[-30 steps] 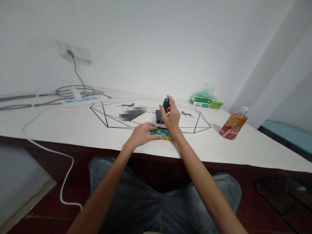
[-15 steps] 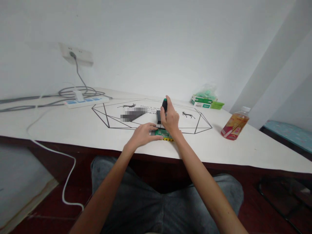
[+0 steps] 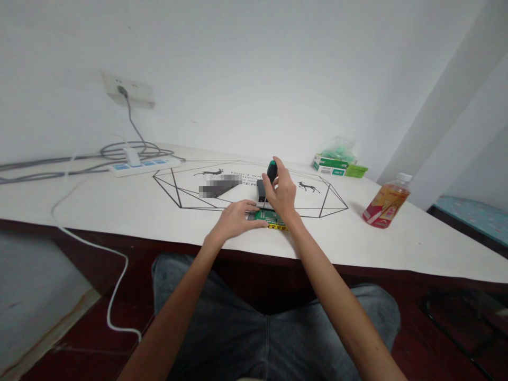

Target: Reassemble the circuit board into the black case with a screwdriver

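A green circuit board (image 3: 266, 216) with yellow parts along its near edge lies on the table in front of me. My left hand (image 3: 237, 218) grips the board's left end between thumb and fingers. In my right hand (image 3: 284, 191) is a screwdriver (image 3: 272, 169) with a black and green handle, held nearly upright. Its shaft points down to the board; where the tip meets it is too small to make out. Just behind the board stands a small black block (image 3: 261, 189), partly covered by my right hand.
A dark, pixelated object (image 3: 218, 187) lies to the left on the white table (image 3: 333, 243). A drink bottle (image 3: 387, 201) stands at the right. Green and white boxes (image 3: 335, 165) are at the back, and a power strip (image 3: 145, 166) with coiled cables is at the back left.
The view has shifted slightly, moving everything a little to the right. My right hand's fingers have changed position around the screwdriver handle; my left hand keeps its hold on the board.
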`<state>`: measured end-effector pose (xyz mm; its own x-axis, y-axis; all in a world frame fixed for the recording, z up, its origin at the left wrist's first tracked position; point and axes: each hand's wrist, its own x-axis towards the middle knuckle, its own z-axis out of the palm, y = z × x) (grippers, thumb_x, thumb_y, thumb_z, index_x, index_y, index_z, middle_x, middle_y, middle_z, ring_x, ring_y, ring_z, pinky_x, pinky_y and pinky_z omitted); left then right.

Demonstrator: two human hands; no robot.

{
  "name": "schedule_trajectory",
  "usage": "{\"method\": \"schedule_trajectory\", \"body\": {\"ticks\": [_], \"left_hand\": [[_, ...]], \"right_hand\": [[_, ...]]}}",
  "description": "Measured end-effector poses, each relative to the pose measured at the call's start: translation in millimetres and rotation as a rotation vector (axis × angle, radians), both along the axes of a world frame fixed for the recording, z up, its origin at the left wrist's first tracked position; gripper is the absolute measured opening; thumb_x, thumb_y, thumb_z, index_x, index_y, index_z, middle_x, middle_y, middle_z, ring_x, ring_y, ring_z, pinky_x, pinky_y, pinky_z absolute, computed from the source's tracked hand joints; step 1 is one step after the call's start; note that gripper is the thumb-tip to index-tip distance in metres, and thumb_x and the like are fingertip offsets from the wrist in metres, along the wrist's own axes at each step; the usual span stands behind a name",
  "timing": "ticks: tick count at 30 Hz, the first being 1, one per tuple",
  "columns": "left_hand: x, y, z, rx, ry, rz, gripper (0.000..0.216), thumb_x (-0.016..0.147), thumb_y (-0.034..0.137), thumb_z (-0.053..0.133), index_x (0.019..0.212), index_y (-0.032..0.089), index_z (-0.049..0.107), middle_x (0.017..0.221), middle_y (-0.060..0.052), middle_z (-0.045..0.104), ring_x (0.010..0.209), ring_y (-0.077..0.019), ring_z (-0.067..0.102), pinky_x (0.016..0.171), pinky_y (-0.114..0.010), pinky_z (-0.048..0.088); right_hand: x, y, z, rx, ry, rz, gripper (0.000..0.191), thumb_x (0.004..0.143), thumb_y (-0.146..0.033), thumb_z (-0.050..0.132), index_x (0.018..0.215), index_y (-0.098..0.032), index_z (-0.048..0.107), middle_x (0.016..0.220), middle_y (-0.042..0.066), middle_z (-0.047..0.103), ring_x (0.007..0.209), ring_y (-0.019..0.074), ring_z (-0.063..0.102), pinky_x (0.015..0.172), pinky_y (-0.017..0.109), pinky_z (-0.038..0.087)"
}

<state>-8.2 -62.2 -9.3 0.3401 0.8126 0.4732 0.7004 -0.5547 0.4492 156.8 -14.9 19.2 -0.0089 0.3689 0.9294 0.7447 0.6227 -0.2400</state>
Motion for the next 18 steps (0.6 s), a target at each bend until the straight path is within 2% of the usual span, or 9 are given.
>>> {"method": "schedule_trajectory", "body": {"ticks": [3, 7, 11, 16, 18], "left_hand": [[0.1, -0.3, 0.1, -0.006, -0.001, 0.000, 0.052, 0.070, 0.066, 0.077, 0.101, 0.025, 0.081, 0.126, -0.008, 0.072, 0.110, -0.0322, 0.069, 0.099, -0.041, 0.051], [-0.5, -0.1, 0.2, -0.005, -0.010, -0.007, 0.051, 0.070, 0.066, 0.077, 0.100, 0.025, 0.081, 0.126, -0.008, 0.072, 0.110, -0.0318, 0.069, 0.100, -0.041, 0.051], [-0.5, 0.0, -0.4, -0.005, -0.013, -0.012, 0.050, 0.071, 0.065, 0.077, 0.100, 0.024, 0.081, 0.125, -0.008, 0.072, 0.109, -0.0319, 0.069, 0.099, -0.041, 0.051], [0.0, -1.0, 0.1, -0.014, -0.018, -0.005, 0.048, 0.071, 0.062, 0.079, 0.100, 0.025, 0.080, 0.126, -0.007, 0.072, 0.111, -0.0311, 0.068, 0.100, -0.040, 0.051], [-0.1, -0.9, 0.1, -0.014, -0.020, -0.005, 0.048, 0.071, 0.062, 0.079, 0.100, 0.025, 0.080, 0.126, -0.008, 0.072, 0.111, -0.0313, 0.068, 0.100, -0.041, 0.051]], "right_hand": [[0.3, 0.4, -0.5, 0.012, -0.009, 0.014, 0.055, 0.103, -0.035, 0.037, 0.155, -0.020, 0.033, 0.111, 0.012, 0.069, 0.067, 0.0160, 0.058, 0.066, 0.030, 0.050], [1.1, 0.6, -0.4, 0.006, -0.014, -0.017, 0.056, 0.101, -0.040, 0.043, 0.153, -0.021, 0.036, 0.112, 0.012, 0.069, 0.066, 0.0157, 0.057, 0.066, 0.030, 0.050], [1.7, 0.7, 0.7, 0.020, -0.018, 0.036, 0.054, 0.102, -0.033, 0.038, 0.154, -0.020, 0.033, 0.128, 0.015, 0.065, 0.072, 0.0171, 0.060, 0.071, 0.032, 0.052], [2.7, 0.4, 0.8, -0.037, -0.009, -0.029, 0.060, 0.100, -0.039, 0.045, 0.155, -0.020, 0.032, 0.118, 0.014, 0.069, 0.071, 0.0178, 0.059, 0.063, 0.030, 0.049], [2.9, -0.3, 0.7, -0.048, -0.019, -0.029, 0.059, 0.101, -0.038, 0.041, 0.156, -0.019, 0.030, 0.119, 0.014, 0.068, 0.071, 0.0176, 0.059, 0.064, 0.030, 0.049]]}}
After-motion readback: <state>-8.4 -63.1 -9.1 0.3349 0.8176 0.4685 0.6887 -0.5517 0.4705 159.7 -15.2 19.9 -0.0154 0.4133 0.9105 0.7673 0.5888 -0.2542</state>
